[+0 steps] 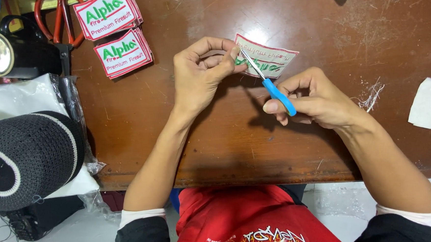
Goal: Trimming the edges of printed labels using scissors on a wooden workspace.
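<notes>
Above the near edge of the worn brown wooden table (214,150), the left hand (198,78) pinched a white embroidered cloth patch with red border and green lettering (272,60) between thumb and curled fingers, holding it just over the tabletop. The right hand (315,99) gripped small blue-handled thread snips (271,87), fingers closed round the handle, the metal tips touching the patch edge. Toward the table's far left corner lay two stacks of matching patches (114,30), with red-handled scissors (58,17) just beside them. Loose white thread trimmings (371,95) lay right of the hands.
</notes>
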